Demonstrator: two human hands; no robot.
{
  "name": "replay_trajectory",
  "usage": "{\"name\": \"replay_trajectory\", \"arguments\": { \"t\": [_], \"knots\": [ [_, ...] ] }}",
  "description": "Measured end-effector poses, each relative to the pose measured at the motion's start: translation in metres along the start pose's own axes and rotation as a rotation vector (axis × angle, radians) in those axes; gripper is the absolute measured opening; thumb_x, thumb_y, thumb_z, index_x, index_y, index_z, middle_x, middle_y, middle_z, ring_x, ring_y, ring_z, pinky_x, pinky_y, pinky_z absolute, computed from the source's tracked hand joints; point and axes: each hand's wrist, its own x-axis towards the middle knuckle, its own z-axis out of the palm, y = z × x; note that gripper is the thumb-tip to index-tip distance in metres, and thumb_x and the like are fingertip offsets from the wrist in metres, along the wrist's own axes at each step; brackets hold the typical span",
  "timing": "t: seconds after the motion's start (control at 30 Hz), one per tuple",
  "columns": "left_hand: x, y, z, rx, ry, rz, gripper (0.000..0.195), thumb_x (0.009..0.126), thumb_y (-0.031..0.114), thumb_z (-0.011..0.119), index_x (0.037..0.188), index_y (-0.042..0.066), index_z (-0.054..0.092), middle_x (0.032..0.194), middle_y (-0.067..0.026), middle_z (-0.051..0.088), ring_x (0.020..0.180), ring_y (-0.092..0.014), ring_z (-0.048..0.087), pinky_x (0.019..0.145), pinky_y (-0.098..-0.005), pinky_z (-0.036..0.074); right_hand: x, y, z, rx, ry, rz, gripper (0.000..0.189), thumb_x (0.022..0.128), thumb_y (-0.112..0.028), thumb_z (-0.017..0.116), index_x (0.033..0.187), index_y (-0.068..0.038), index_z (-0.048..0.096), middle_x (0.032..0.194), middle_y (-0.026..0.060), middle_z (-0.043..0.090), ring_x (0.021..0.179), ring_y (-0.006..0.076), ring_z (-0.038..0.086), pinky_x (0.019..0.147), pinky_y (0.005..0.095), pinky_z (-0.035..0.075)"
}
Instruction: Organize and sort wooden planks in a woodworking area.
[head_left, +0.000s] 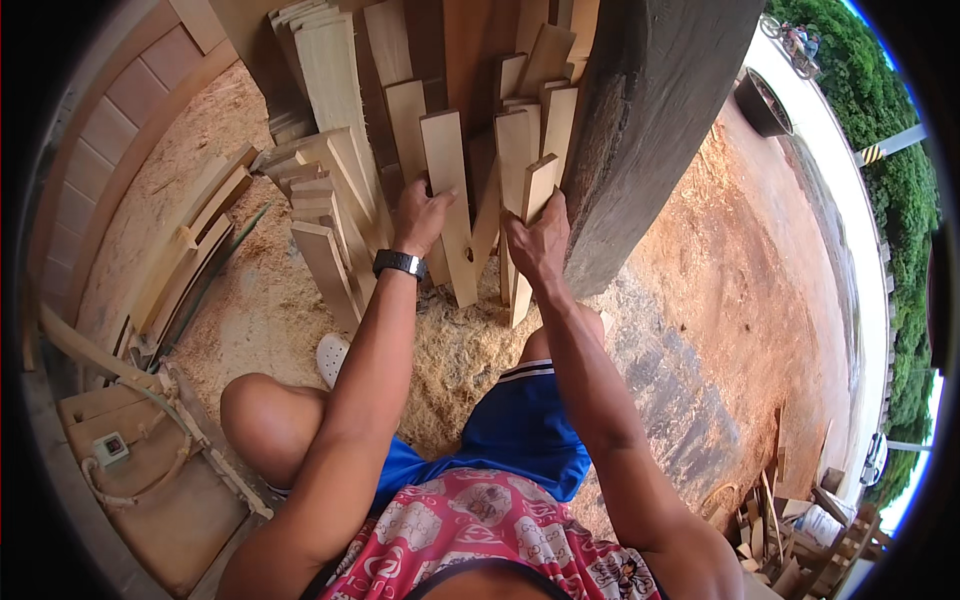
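Observation:
My left hand (421, 219), with a black watch (400, 262) on its wrist, grips the side of an upright wooden board (446, 150). The thumb lies on the board's face; some fingers are hidden. This board has a dark knot near its lower end, which reaches down to the sawdust. In my right hand (541, 238) is a narrower wooden board (540, 184), pinched by its edges near the top. Right behind it stands another pale board (514, 157). More boards lean upright behind both hands against a brown wooden surface (480, 67).
A thick grey post (645, 127) rises beside my right hand. Stacked boards (330, 202) lean at the left. Sawdust (450, 352) covers the ground. An electrical switch box (111, 448) sits lower left, scrap wood (780, 525) lower right, and a road (840, 187) beyond.

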Motion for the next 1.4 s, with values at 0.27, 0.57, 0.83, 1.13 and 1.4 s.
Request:
{"name": "replay_trajectory", "arguments": {
  "t": [0.27,0.57,0.83,1.13,1.4],
  "knots": [
    [-0.014,0.024,-0.001,-0.042,0.022,0.053,0.038,0.090,0.025,0.076,0.117,-0.002,0.071,0.109,-0.0153,0.077,0.099,-0.023,0.072,0.090,-0.0353,0.054,0.013,-0.056,-0.021,-0.081,0.308,-0.400,0.084,0.076,-0.014,0.076,0.151,-0.001,0.041,0.138,0.0261,0.050,0.110,0.0468,0.064,0.091,0.0527,0.055],
    [-0.014,0.087,-0.005,-0.106,0.193,0.362,0.043,0.095,0.031,0.078,0.117,-0.003,0.064,0.104,-0.0157,0.074,0.098,-0.023,0.071,0.087,-0.0363,0.055,0.057,-0.080,-0.047,-0.285,0.256,-0.708,0.039,0.082,-0.025,0.079,0.056,-0.004,0.058,0.074,0.0106,0.063,0.077,0.0363,0.064,0.069,0.0461,0.053],
    [-0.022,0.151,-0.024,0.329,0.200,0.406,0.027,0.099,0.028,0.069,0.095,0.002,0.075,0.084,-0.0160,0.075,0.076,-0.033,0.074,0.067,-0.0405,0.057,0.085,-0.093,-0.064,-0.548,-0.249,-0.670,0.073,0.085,-0.004,0.059,0.155,-0.015,0.041,0.139,0.0220,0.057,0.095,0.0452,0.071,0.081,0.0531,0.059],
    [-0.044,0.170,-0.053,0.633,-0.231,0.265,0.033,0.101,0.029,0.060,0.087,0.001,0.069,0.082,-0.0243,0.068,0.081,-0.045,0.067,0.073,-0.0517,0.053,0.071,-0.118,-0.066,-0.565,-0.376,-0.489,0.070,0.083,0.000,0.053,0.151,-0.013,0.044,0.154,0.0138,0.049,0.111,0.0449,0.067,0.090,0.0536,0.057],
    [-0.046,0.154,-0.051,0.550,-0.159,0.381,0.029,0.102,0.028,0.062,0.093,0.001,0.070,0.079,-0.0237,0.066,0.079,-0.044,0.066,0.071,-0.0497,0.053,0.082,-0.092,-0.062,-0.546,-0.304,-0.601,0.062,0.083,0.000,0.055,0.144,-0.004,0.053,0.139,0.0212,0.055,0.120,0.0449,0.060,0.099,0.0529,0.051]
  ]
}}
